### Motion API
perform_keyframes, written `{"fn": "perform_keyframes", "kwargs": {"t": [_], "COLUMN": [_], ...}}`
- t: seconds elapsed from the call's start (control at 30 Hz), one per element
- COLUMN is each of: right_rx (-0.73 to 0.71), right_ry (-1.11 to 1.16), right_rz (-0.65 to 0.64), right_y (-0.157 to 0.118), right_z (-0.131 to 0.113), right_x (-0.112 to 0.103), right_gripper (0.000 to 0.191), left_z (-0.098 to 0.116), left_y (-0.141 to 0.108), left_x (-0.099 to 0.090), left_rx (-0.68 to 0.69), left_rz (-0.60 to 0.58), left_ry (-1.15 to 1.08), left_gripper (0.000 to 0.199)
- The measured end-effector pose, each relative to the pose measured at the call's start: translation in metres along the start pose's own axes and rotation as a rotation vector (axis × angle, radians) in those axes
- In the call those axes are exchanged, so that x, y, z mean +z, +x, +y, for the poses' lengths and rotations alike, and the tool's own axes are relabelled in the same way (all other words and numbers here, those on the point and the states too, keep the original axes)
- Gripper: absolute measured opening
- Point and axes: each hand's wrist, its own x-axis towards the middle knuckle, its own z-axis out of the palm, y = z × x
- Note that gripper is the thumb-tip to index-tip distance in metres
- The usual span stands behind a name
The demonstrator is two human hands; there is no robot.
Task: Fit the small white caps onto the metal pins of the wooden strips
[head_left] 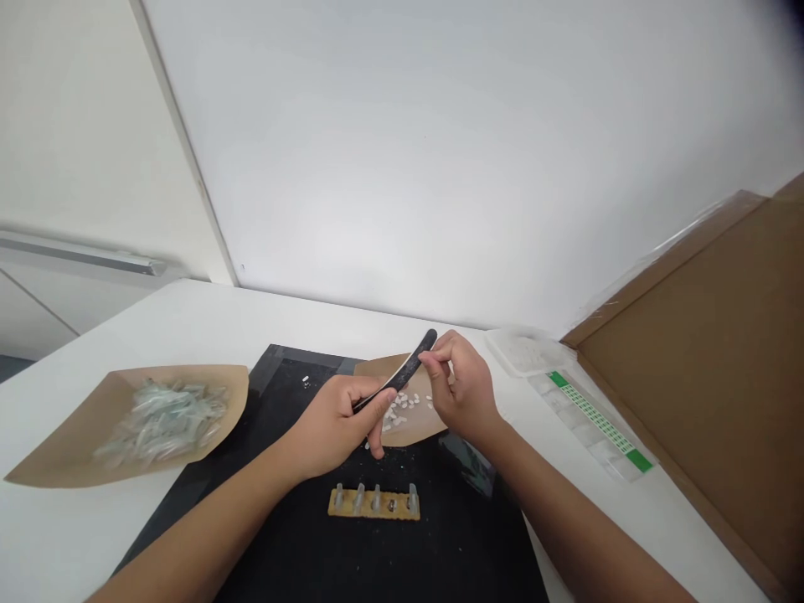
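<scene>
My left hand (332, 423) grips the lower part of a black curved nail file (409, 367), which slants up to the right. My right hand (463, 385) is pinched close against the file's upper part; whatever sits between its fingertips is too small to make out. Under both hands lies a brown paper tray (411, 437) with small white pieces (402, 404) in it. Nearer to me, a yellowish strip (368, 512) rests on the black mat (295, 536), with several small clear upright pieces on it that look like nail tips.
At left, another brown paper tray (56, 452) holds a heap of clear, tip-shaped pieces (167, 419). To the right are a clear plastic container (528, 352), a clear packet with a green-and-white label (596, 419) and a large cardboard box (703, 377). A white wall (408, 167) stands behind the table.
</scene>
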Motion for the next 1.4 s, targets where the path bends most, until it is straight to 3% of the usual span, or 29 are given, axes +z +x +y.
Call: {"fn": "perform_keyframes", "kwargs": {"t": [0.1, 0.2, 0.4, 0.5, 0.7, 0.83, 0.97, 1.1, 1.4], "right_rx": [0.012, -0.012, 0.013, -0.007, -0.004, -0.03, 0.002, -0.021, -0.013], "right_ry": [0.01, -0.004, -0.08, -0.061, -0.055, -0.033, -0.05, -0.037, -0.053], "right_rz": [-0.016, -0.056, 0.004, -0.047, -0.017, -0.085, -0.052, -0.127, -0.129], "right_y": [-0.008, -0.012, -0.012, -0.016, -0.016, -0.015, -0.017, -0.018, -0.014], "right_z": [-0.01, -0.015, -0.009, -0.01, -0.011, -0.011, -0.012, -0.01, -0.009], "right_x": [0.002, 0.004, 0.003, 0.002, 0.003, 0.003, 0.004, 0.005, 0.007], "right_gripper": [0.021, 0.024, 0.024, 0.025, 0.024, 0.025, 0.023, 0.024, 0.025], "left_z": [-0.002, -0.002, -0.002, -0.005, -0.007, -0.007, -0.008, -0.011, -0.014], "left_y": [-0.002, -0.003, -0.005, -0.005, -0.004, -0.005, -0.005, -0.004, 0.0], "left_x": [0.002, 0.001, 0.003, 0.005, 0.006, 0.006, 0.008, 0.01, 0.007], "left_rx": [0.013, 0.046, 0.074, 0.075, 0.085, 0.089, 0.104, 0.115, 0.145], "left_rz": [0.023, 0.029, 0.043, 0.033, 0.048, 0.049, 0.077, 0.098, 0.144], "left_ry": [0.016, 0.078, 0.146, 0.159, 0.195, 0.21, 0.23, 0.252, 0.257], "left_gripper": [0.046, 0.05, 0.043, 0.039, 0.043, 0.042, 0.044, 0.041, 0.043]}}
